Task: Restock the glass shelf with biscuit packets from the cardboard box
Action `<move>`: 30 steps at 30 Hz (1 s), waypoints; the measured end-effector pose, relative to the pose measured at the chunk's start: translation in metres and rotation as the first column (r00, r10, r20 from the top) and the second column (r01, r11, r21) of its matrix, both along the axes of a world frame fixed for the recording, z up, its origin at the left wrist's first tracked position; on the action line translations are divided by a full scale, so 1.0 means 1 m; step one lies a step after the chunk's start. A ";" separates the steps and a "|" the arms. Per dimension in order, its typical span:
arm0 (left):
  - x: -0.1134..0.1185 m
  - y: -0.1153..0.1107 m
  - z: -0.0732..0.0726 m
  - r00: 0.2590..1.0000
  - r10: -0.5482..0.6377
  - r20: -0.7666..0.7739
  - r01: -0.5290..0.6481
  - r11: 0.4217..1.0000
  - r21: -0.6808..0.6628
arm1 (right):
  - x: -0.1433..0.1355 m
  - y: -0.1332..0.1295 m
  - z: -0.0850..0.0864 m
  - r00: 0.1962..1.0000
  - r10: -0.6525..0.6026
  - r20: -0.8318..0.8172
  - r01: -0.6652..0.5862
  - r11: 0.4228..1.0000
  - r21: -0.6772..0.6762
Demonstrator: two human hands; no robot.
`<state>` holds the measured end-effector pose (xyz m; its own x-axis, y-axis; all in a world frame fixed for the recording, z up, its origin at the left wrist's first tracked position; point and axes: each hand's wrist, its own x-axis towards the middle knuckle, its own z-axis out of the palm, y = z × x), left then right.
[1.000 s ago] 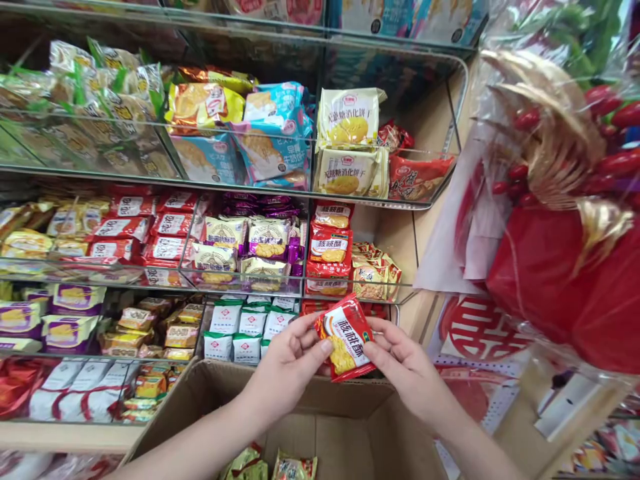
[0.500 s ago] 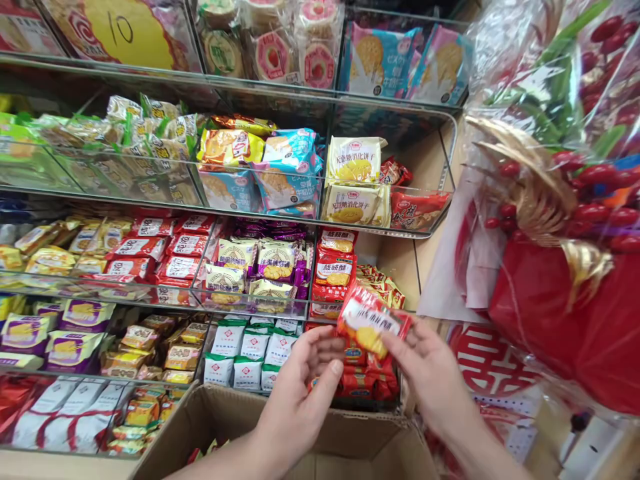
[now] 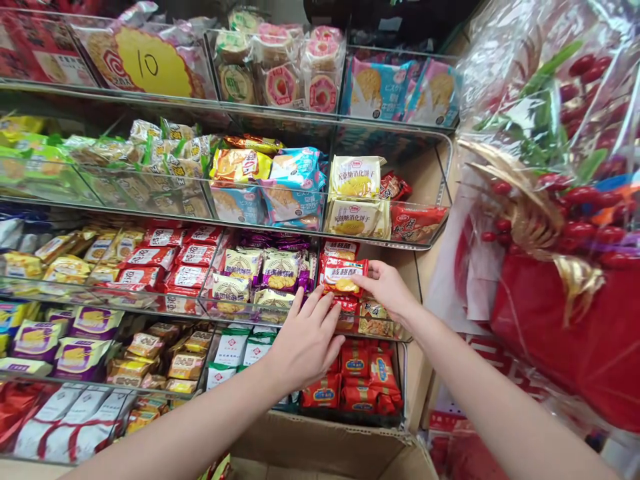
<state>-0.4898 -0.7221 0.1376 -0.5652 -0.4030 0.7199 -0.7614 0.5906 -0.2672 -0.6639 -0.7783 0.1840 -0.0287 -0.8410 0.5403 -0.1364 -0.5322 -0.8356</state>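
In the head view my right hand (image 3: 393, 288) pinches the right end of a red biscuit packet (image 3: 344, 273) with a white label. The packet lies level at the front of a shelf compartment, over more red packets stacked there. My left hand (image 3: 307, 337) is palm down with its fingers stretched out, by the shelf's front edge just below and left of that packet. Its fingertips come close to the packet's lower left corner; I cannot tell if they touch it. Cream and purple biscuit packets (image 3: 280, 270) fill the compartment to the left.
Clear panels front the shelves (image 3: 260, 230), which hold several kinds of wrapped snacks. An open cardboard box (image 3: 345, 433) stands below my hands. Red-wrapped packets (image 3: 360, 373) sit on the shelf beneath. A plastic-wrapped decoration with red berries (image 3: 565, 220) bulges in at the right.
My right hand has carried the red biscuit packet up and forward into the shelf compartment. My left hand has turned palm down and reached forward to the shelf edge.
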 end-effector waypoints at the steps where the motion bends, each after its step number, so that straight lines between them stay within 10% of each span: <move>1: 0.002 -0.001 -0.001 1.000 -0.001 0.009 0.001 1.000 -0.009 | 0.001 -0.002 -0.004 1.000 -0.019 -0.020 0.018 1.000 -0.003; 10: 0.003 -0.016 0.000 0.994 0.078 0.074 -0.075 0.996 -0.045 | 0.005 0.004 -0.014 0.891 -0.281 -0.356 0.235 0.958 -0.168; 21: 0.005 -0.022 -0.006 0.997 0.040 0.064 -0.039 0.999 -0.021 | -0.001 -0.001 -0.021 0.873 -0.355 -0.334 0.283 0.927 -0.245; 30: 0.035 -0.007 -0.017 0.958 -0.280 0.067 0.284 0.958 -0.049 | -0.006 0.051 -0.052 0.777 -0.611 -0.152 0.320 0.591 -0.741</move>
<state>-0.4551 -0.7291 0.1204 -0.6920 -0.1802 0.6990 -0.5479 0.7616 -0.3461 -0.6700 -0.7269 0.1318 0.0017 -0.1944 0.9809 -0.7296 -0.6711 -0.1317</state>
